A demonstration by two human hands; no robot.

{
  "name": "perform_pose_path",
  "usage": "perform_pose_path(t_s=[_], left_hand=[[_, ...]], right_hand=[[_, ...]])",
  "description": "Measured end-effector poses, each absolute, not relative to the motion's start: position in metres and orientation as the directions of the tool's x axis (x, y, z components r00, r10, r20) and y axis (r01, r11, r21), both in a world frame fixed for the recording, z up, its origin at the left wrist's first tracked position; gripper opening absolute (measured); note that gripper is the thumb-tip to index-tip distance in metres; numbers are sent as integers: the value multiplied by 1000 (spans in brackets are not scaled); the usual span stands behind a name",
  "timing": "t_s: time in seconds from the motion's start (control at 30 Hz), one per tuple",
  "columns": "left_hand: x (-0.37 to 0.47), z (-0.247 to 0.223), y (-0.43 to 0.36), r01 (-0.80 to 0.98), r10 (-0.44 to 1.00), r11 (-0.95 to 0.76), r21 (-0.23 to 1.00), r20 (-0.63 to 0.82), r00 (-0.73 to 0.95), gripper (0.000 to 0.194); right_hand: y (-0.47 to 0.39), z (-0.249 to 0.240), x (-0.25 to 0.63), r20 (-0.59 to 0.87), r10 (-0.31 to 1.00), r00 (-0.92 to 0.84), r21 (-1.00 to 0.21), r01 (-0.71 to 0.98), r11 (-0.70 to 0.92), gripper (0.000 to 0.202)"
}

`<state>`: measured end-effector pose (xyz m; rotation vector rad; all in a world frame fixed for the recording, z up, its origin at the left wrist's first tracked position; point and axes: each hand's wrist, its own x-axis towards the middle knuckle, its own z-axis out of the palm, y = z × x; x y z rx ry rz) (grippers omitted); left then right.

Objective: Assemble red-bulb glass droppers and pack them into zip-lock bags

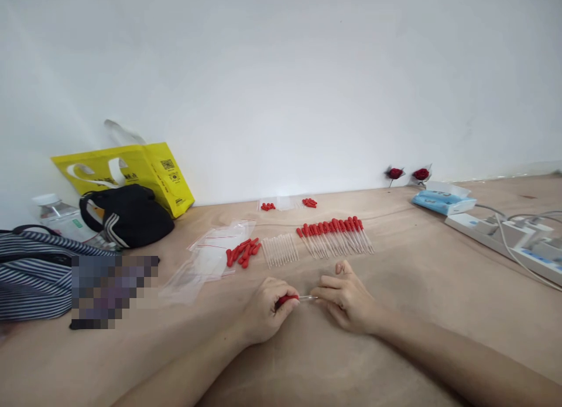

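My left hand [266,310] is closed around a red rubber bulb [288,299]. From the bulb's right end a thin clear glass dropper tube [306,297] sticks out sideways, at or in its mouth. My right hand [346,298] pinches the tube's other end, with one finger raised. Just beyond my hands lies a row of bare glass tubes [280,250]. To its left is a heap of loose red bulbs [239,253], partly on clear zip bags [215,252]. On the right, several droppers with red bulbs fitted [336,234] lie side by side.
Small groups of red bulbs [267,207] in clear bags lie by the wall. At left are a yellow bag [171,184], black cap [138,216], plastic bottle [57,211] and striped cloth [35,278]. At right are tissues [443,202], a power strip [504,243] and dark red roses [421,174].
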<state>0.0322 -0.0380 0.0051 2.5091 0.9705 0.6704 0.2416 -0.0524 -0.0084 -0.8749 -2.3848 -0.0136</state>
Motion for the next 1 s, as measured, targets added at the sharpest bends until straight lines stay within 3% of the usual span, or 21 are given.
perform_pose_path(t_s=[0.3,0.8,0.9,1.0], left_hand=[[32,2,-35,531,670,-731,428,305,677,13],[23,14,-25,497,600,-796,346,339,724,13],[19,4,-23,558,705,-708,432,397,587,16],[16,-3,-18,678,859,-504,534,393,329,24]], right_hand=[[-50,-17,231,505,630,-589,-242,604,759,26],[-58,1,225,408,699,-588,-201,689,697,19],[-58,0,227,382,740,-554,-231,718,656,17],[-46,-5,234,408,835,-370,-347,783,516,18]])
